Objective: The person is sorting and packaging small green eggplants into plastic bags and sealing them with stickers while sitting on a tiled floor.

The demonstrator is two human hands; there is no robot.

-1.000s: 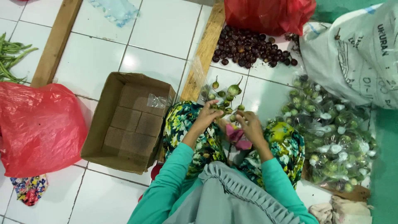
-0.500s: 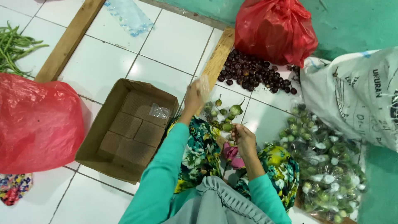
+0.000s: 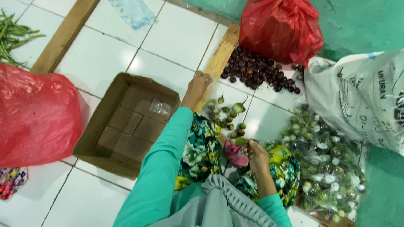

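Observation:
I sit on a white tiled floor with a flowered cloth over my knees. My left hand (image 3: 198, 86) reaches forward in a teal sleeve and rests, fingers curled, on a wooden plank (image 3: 221, 54); whether it holds anything is hidden. My right hand (image 3: 256, 154) stays near my lap and pinches a small round green fruit (image 3: 240, 141) at its fingertips. A pink crumpled thing (image 3: 234, 154) lies just left of that hand. More small green fruits with stems (image 3: 229, 113) lie loose on the tiles between my hands.
An open cardboard box (image 3: 97, 138) with a scrap of clear plastic stands at left. A heap of dark round fruits (image 3: 256, 71), two red bags (image 3: 282, 27) (image 3: 35, 113), a white sack (image 3: 362, 96), clear packets of green fruits (image 3: 328, 164), green beans (image 3: 12, 38).
My left hand has gone from my lap up and forward to the plank. My right hand stayed by my lap. The view tilted up toward the far red bag.

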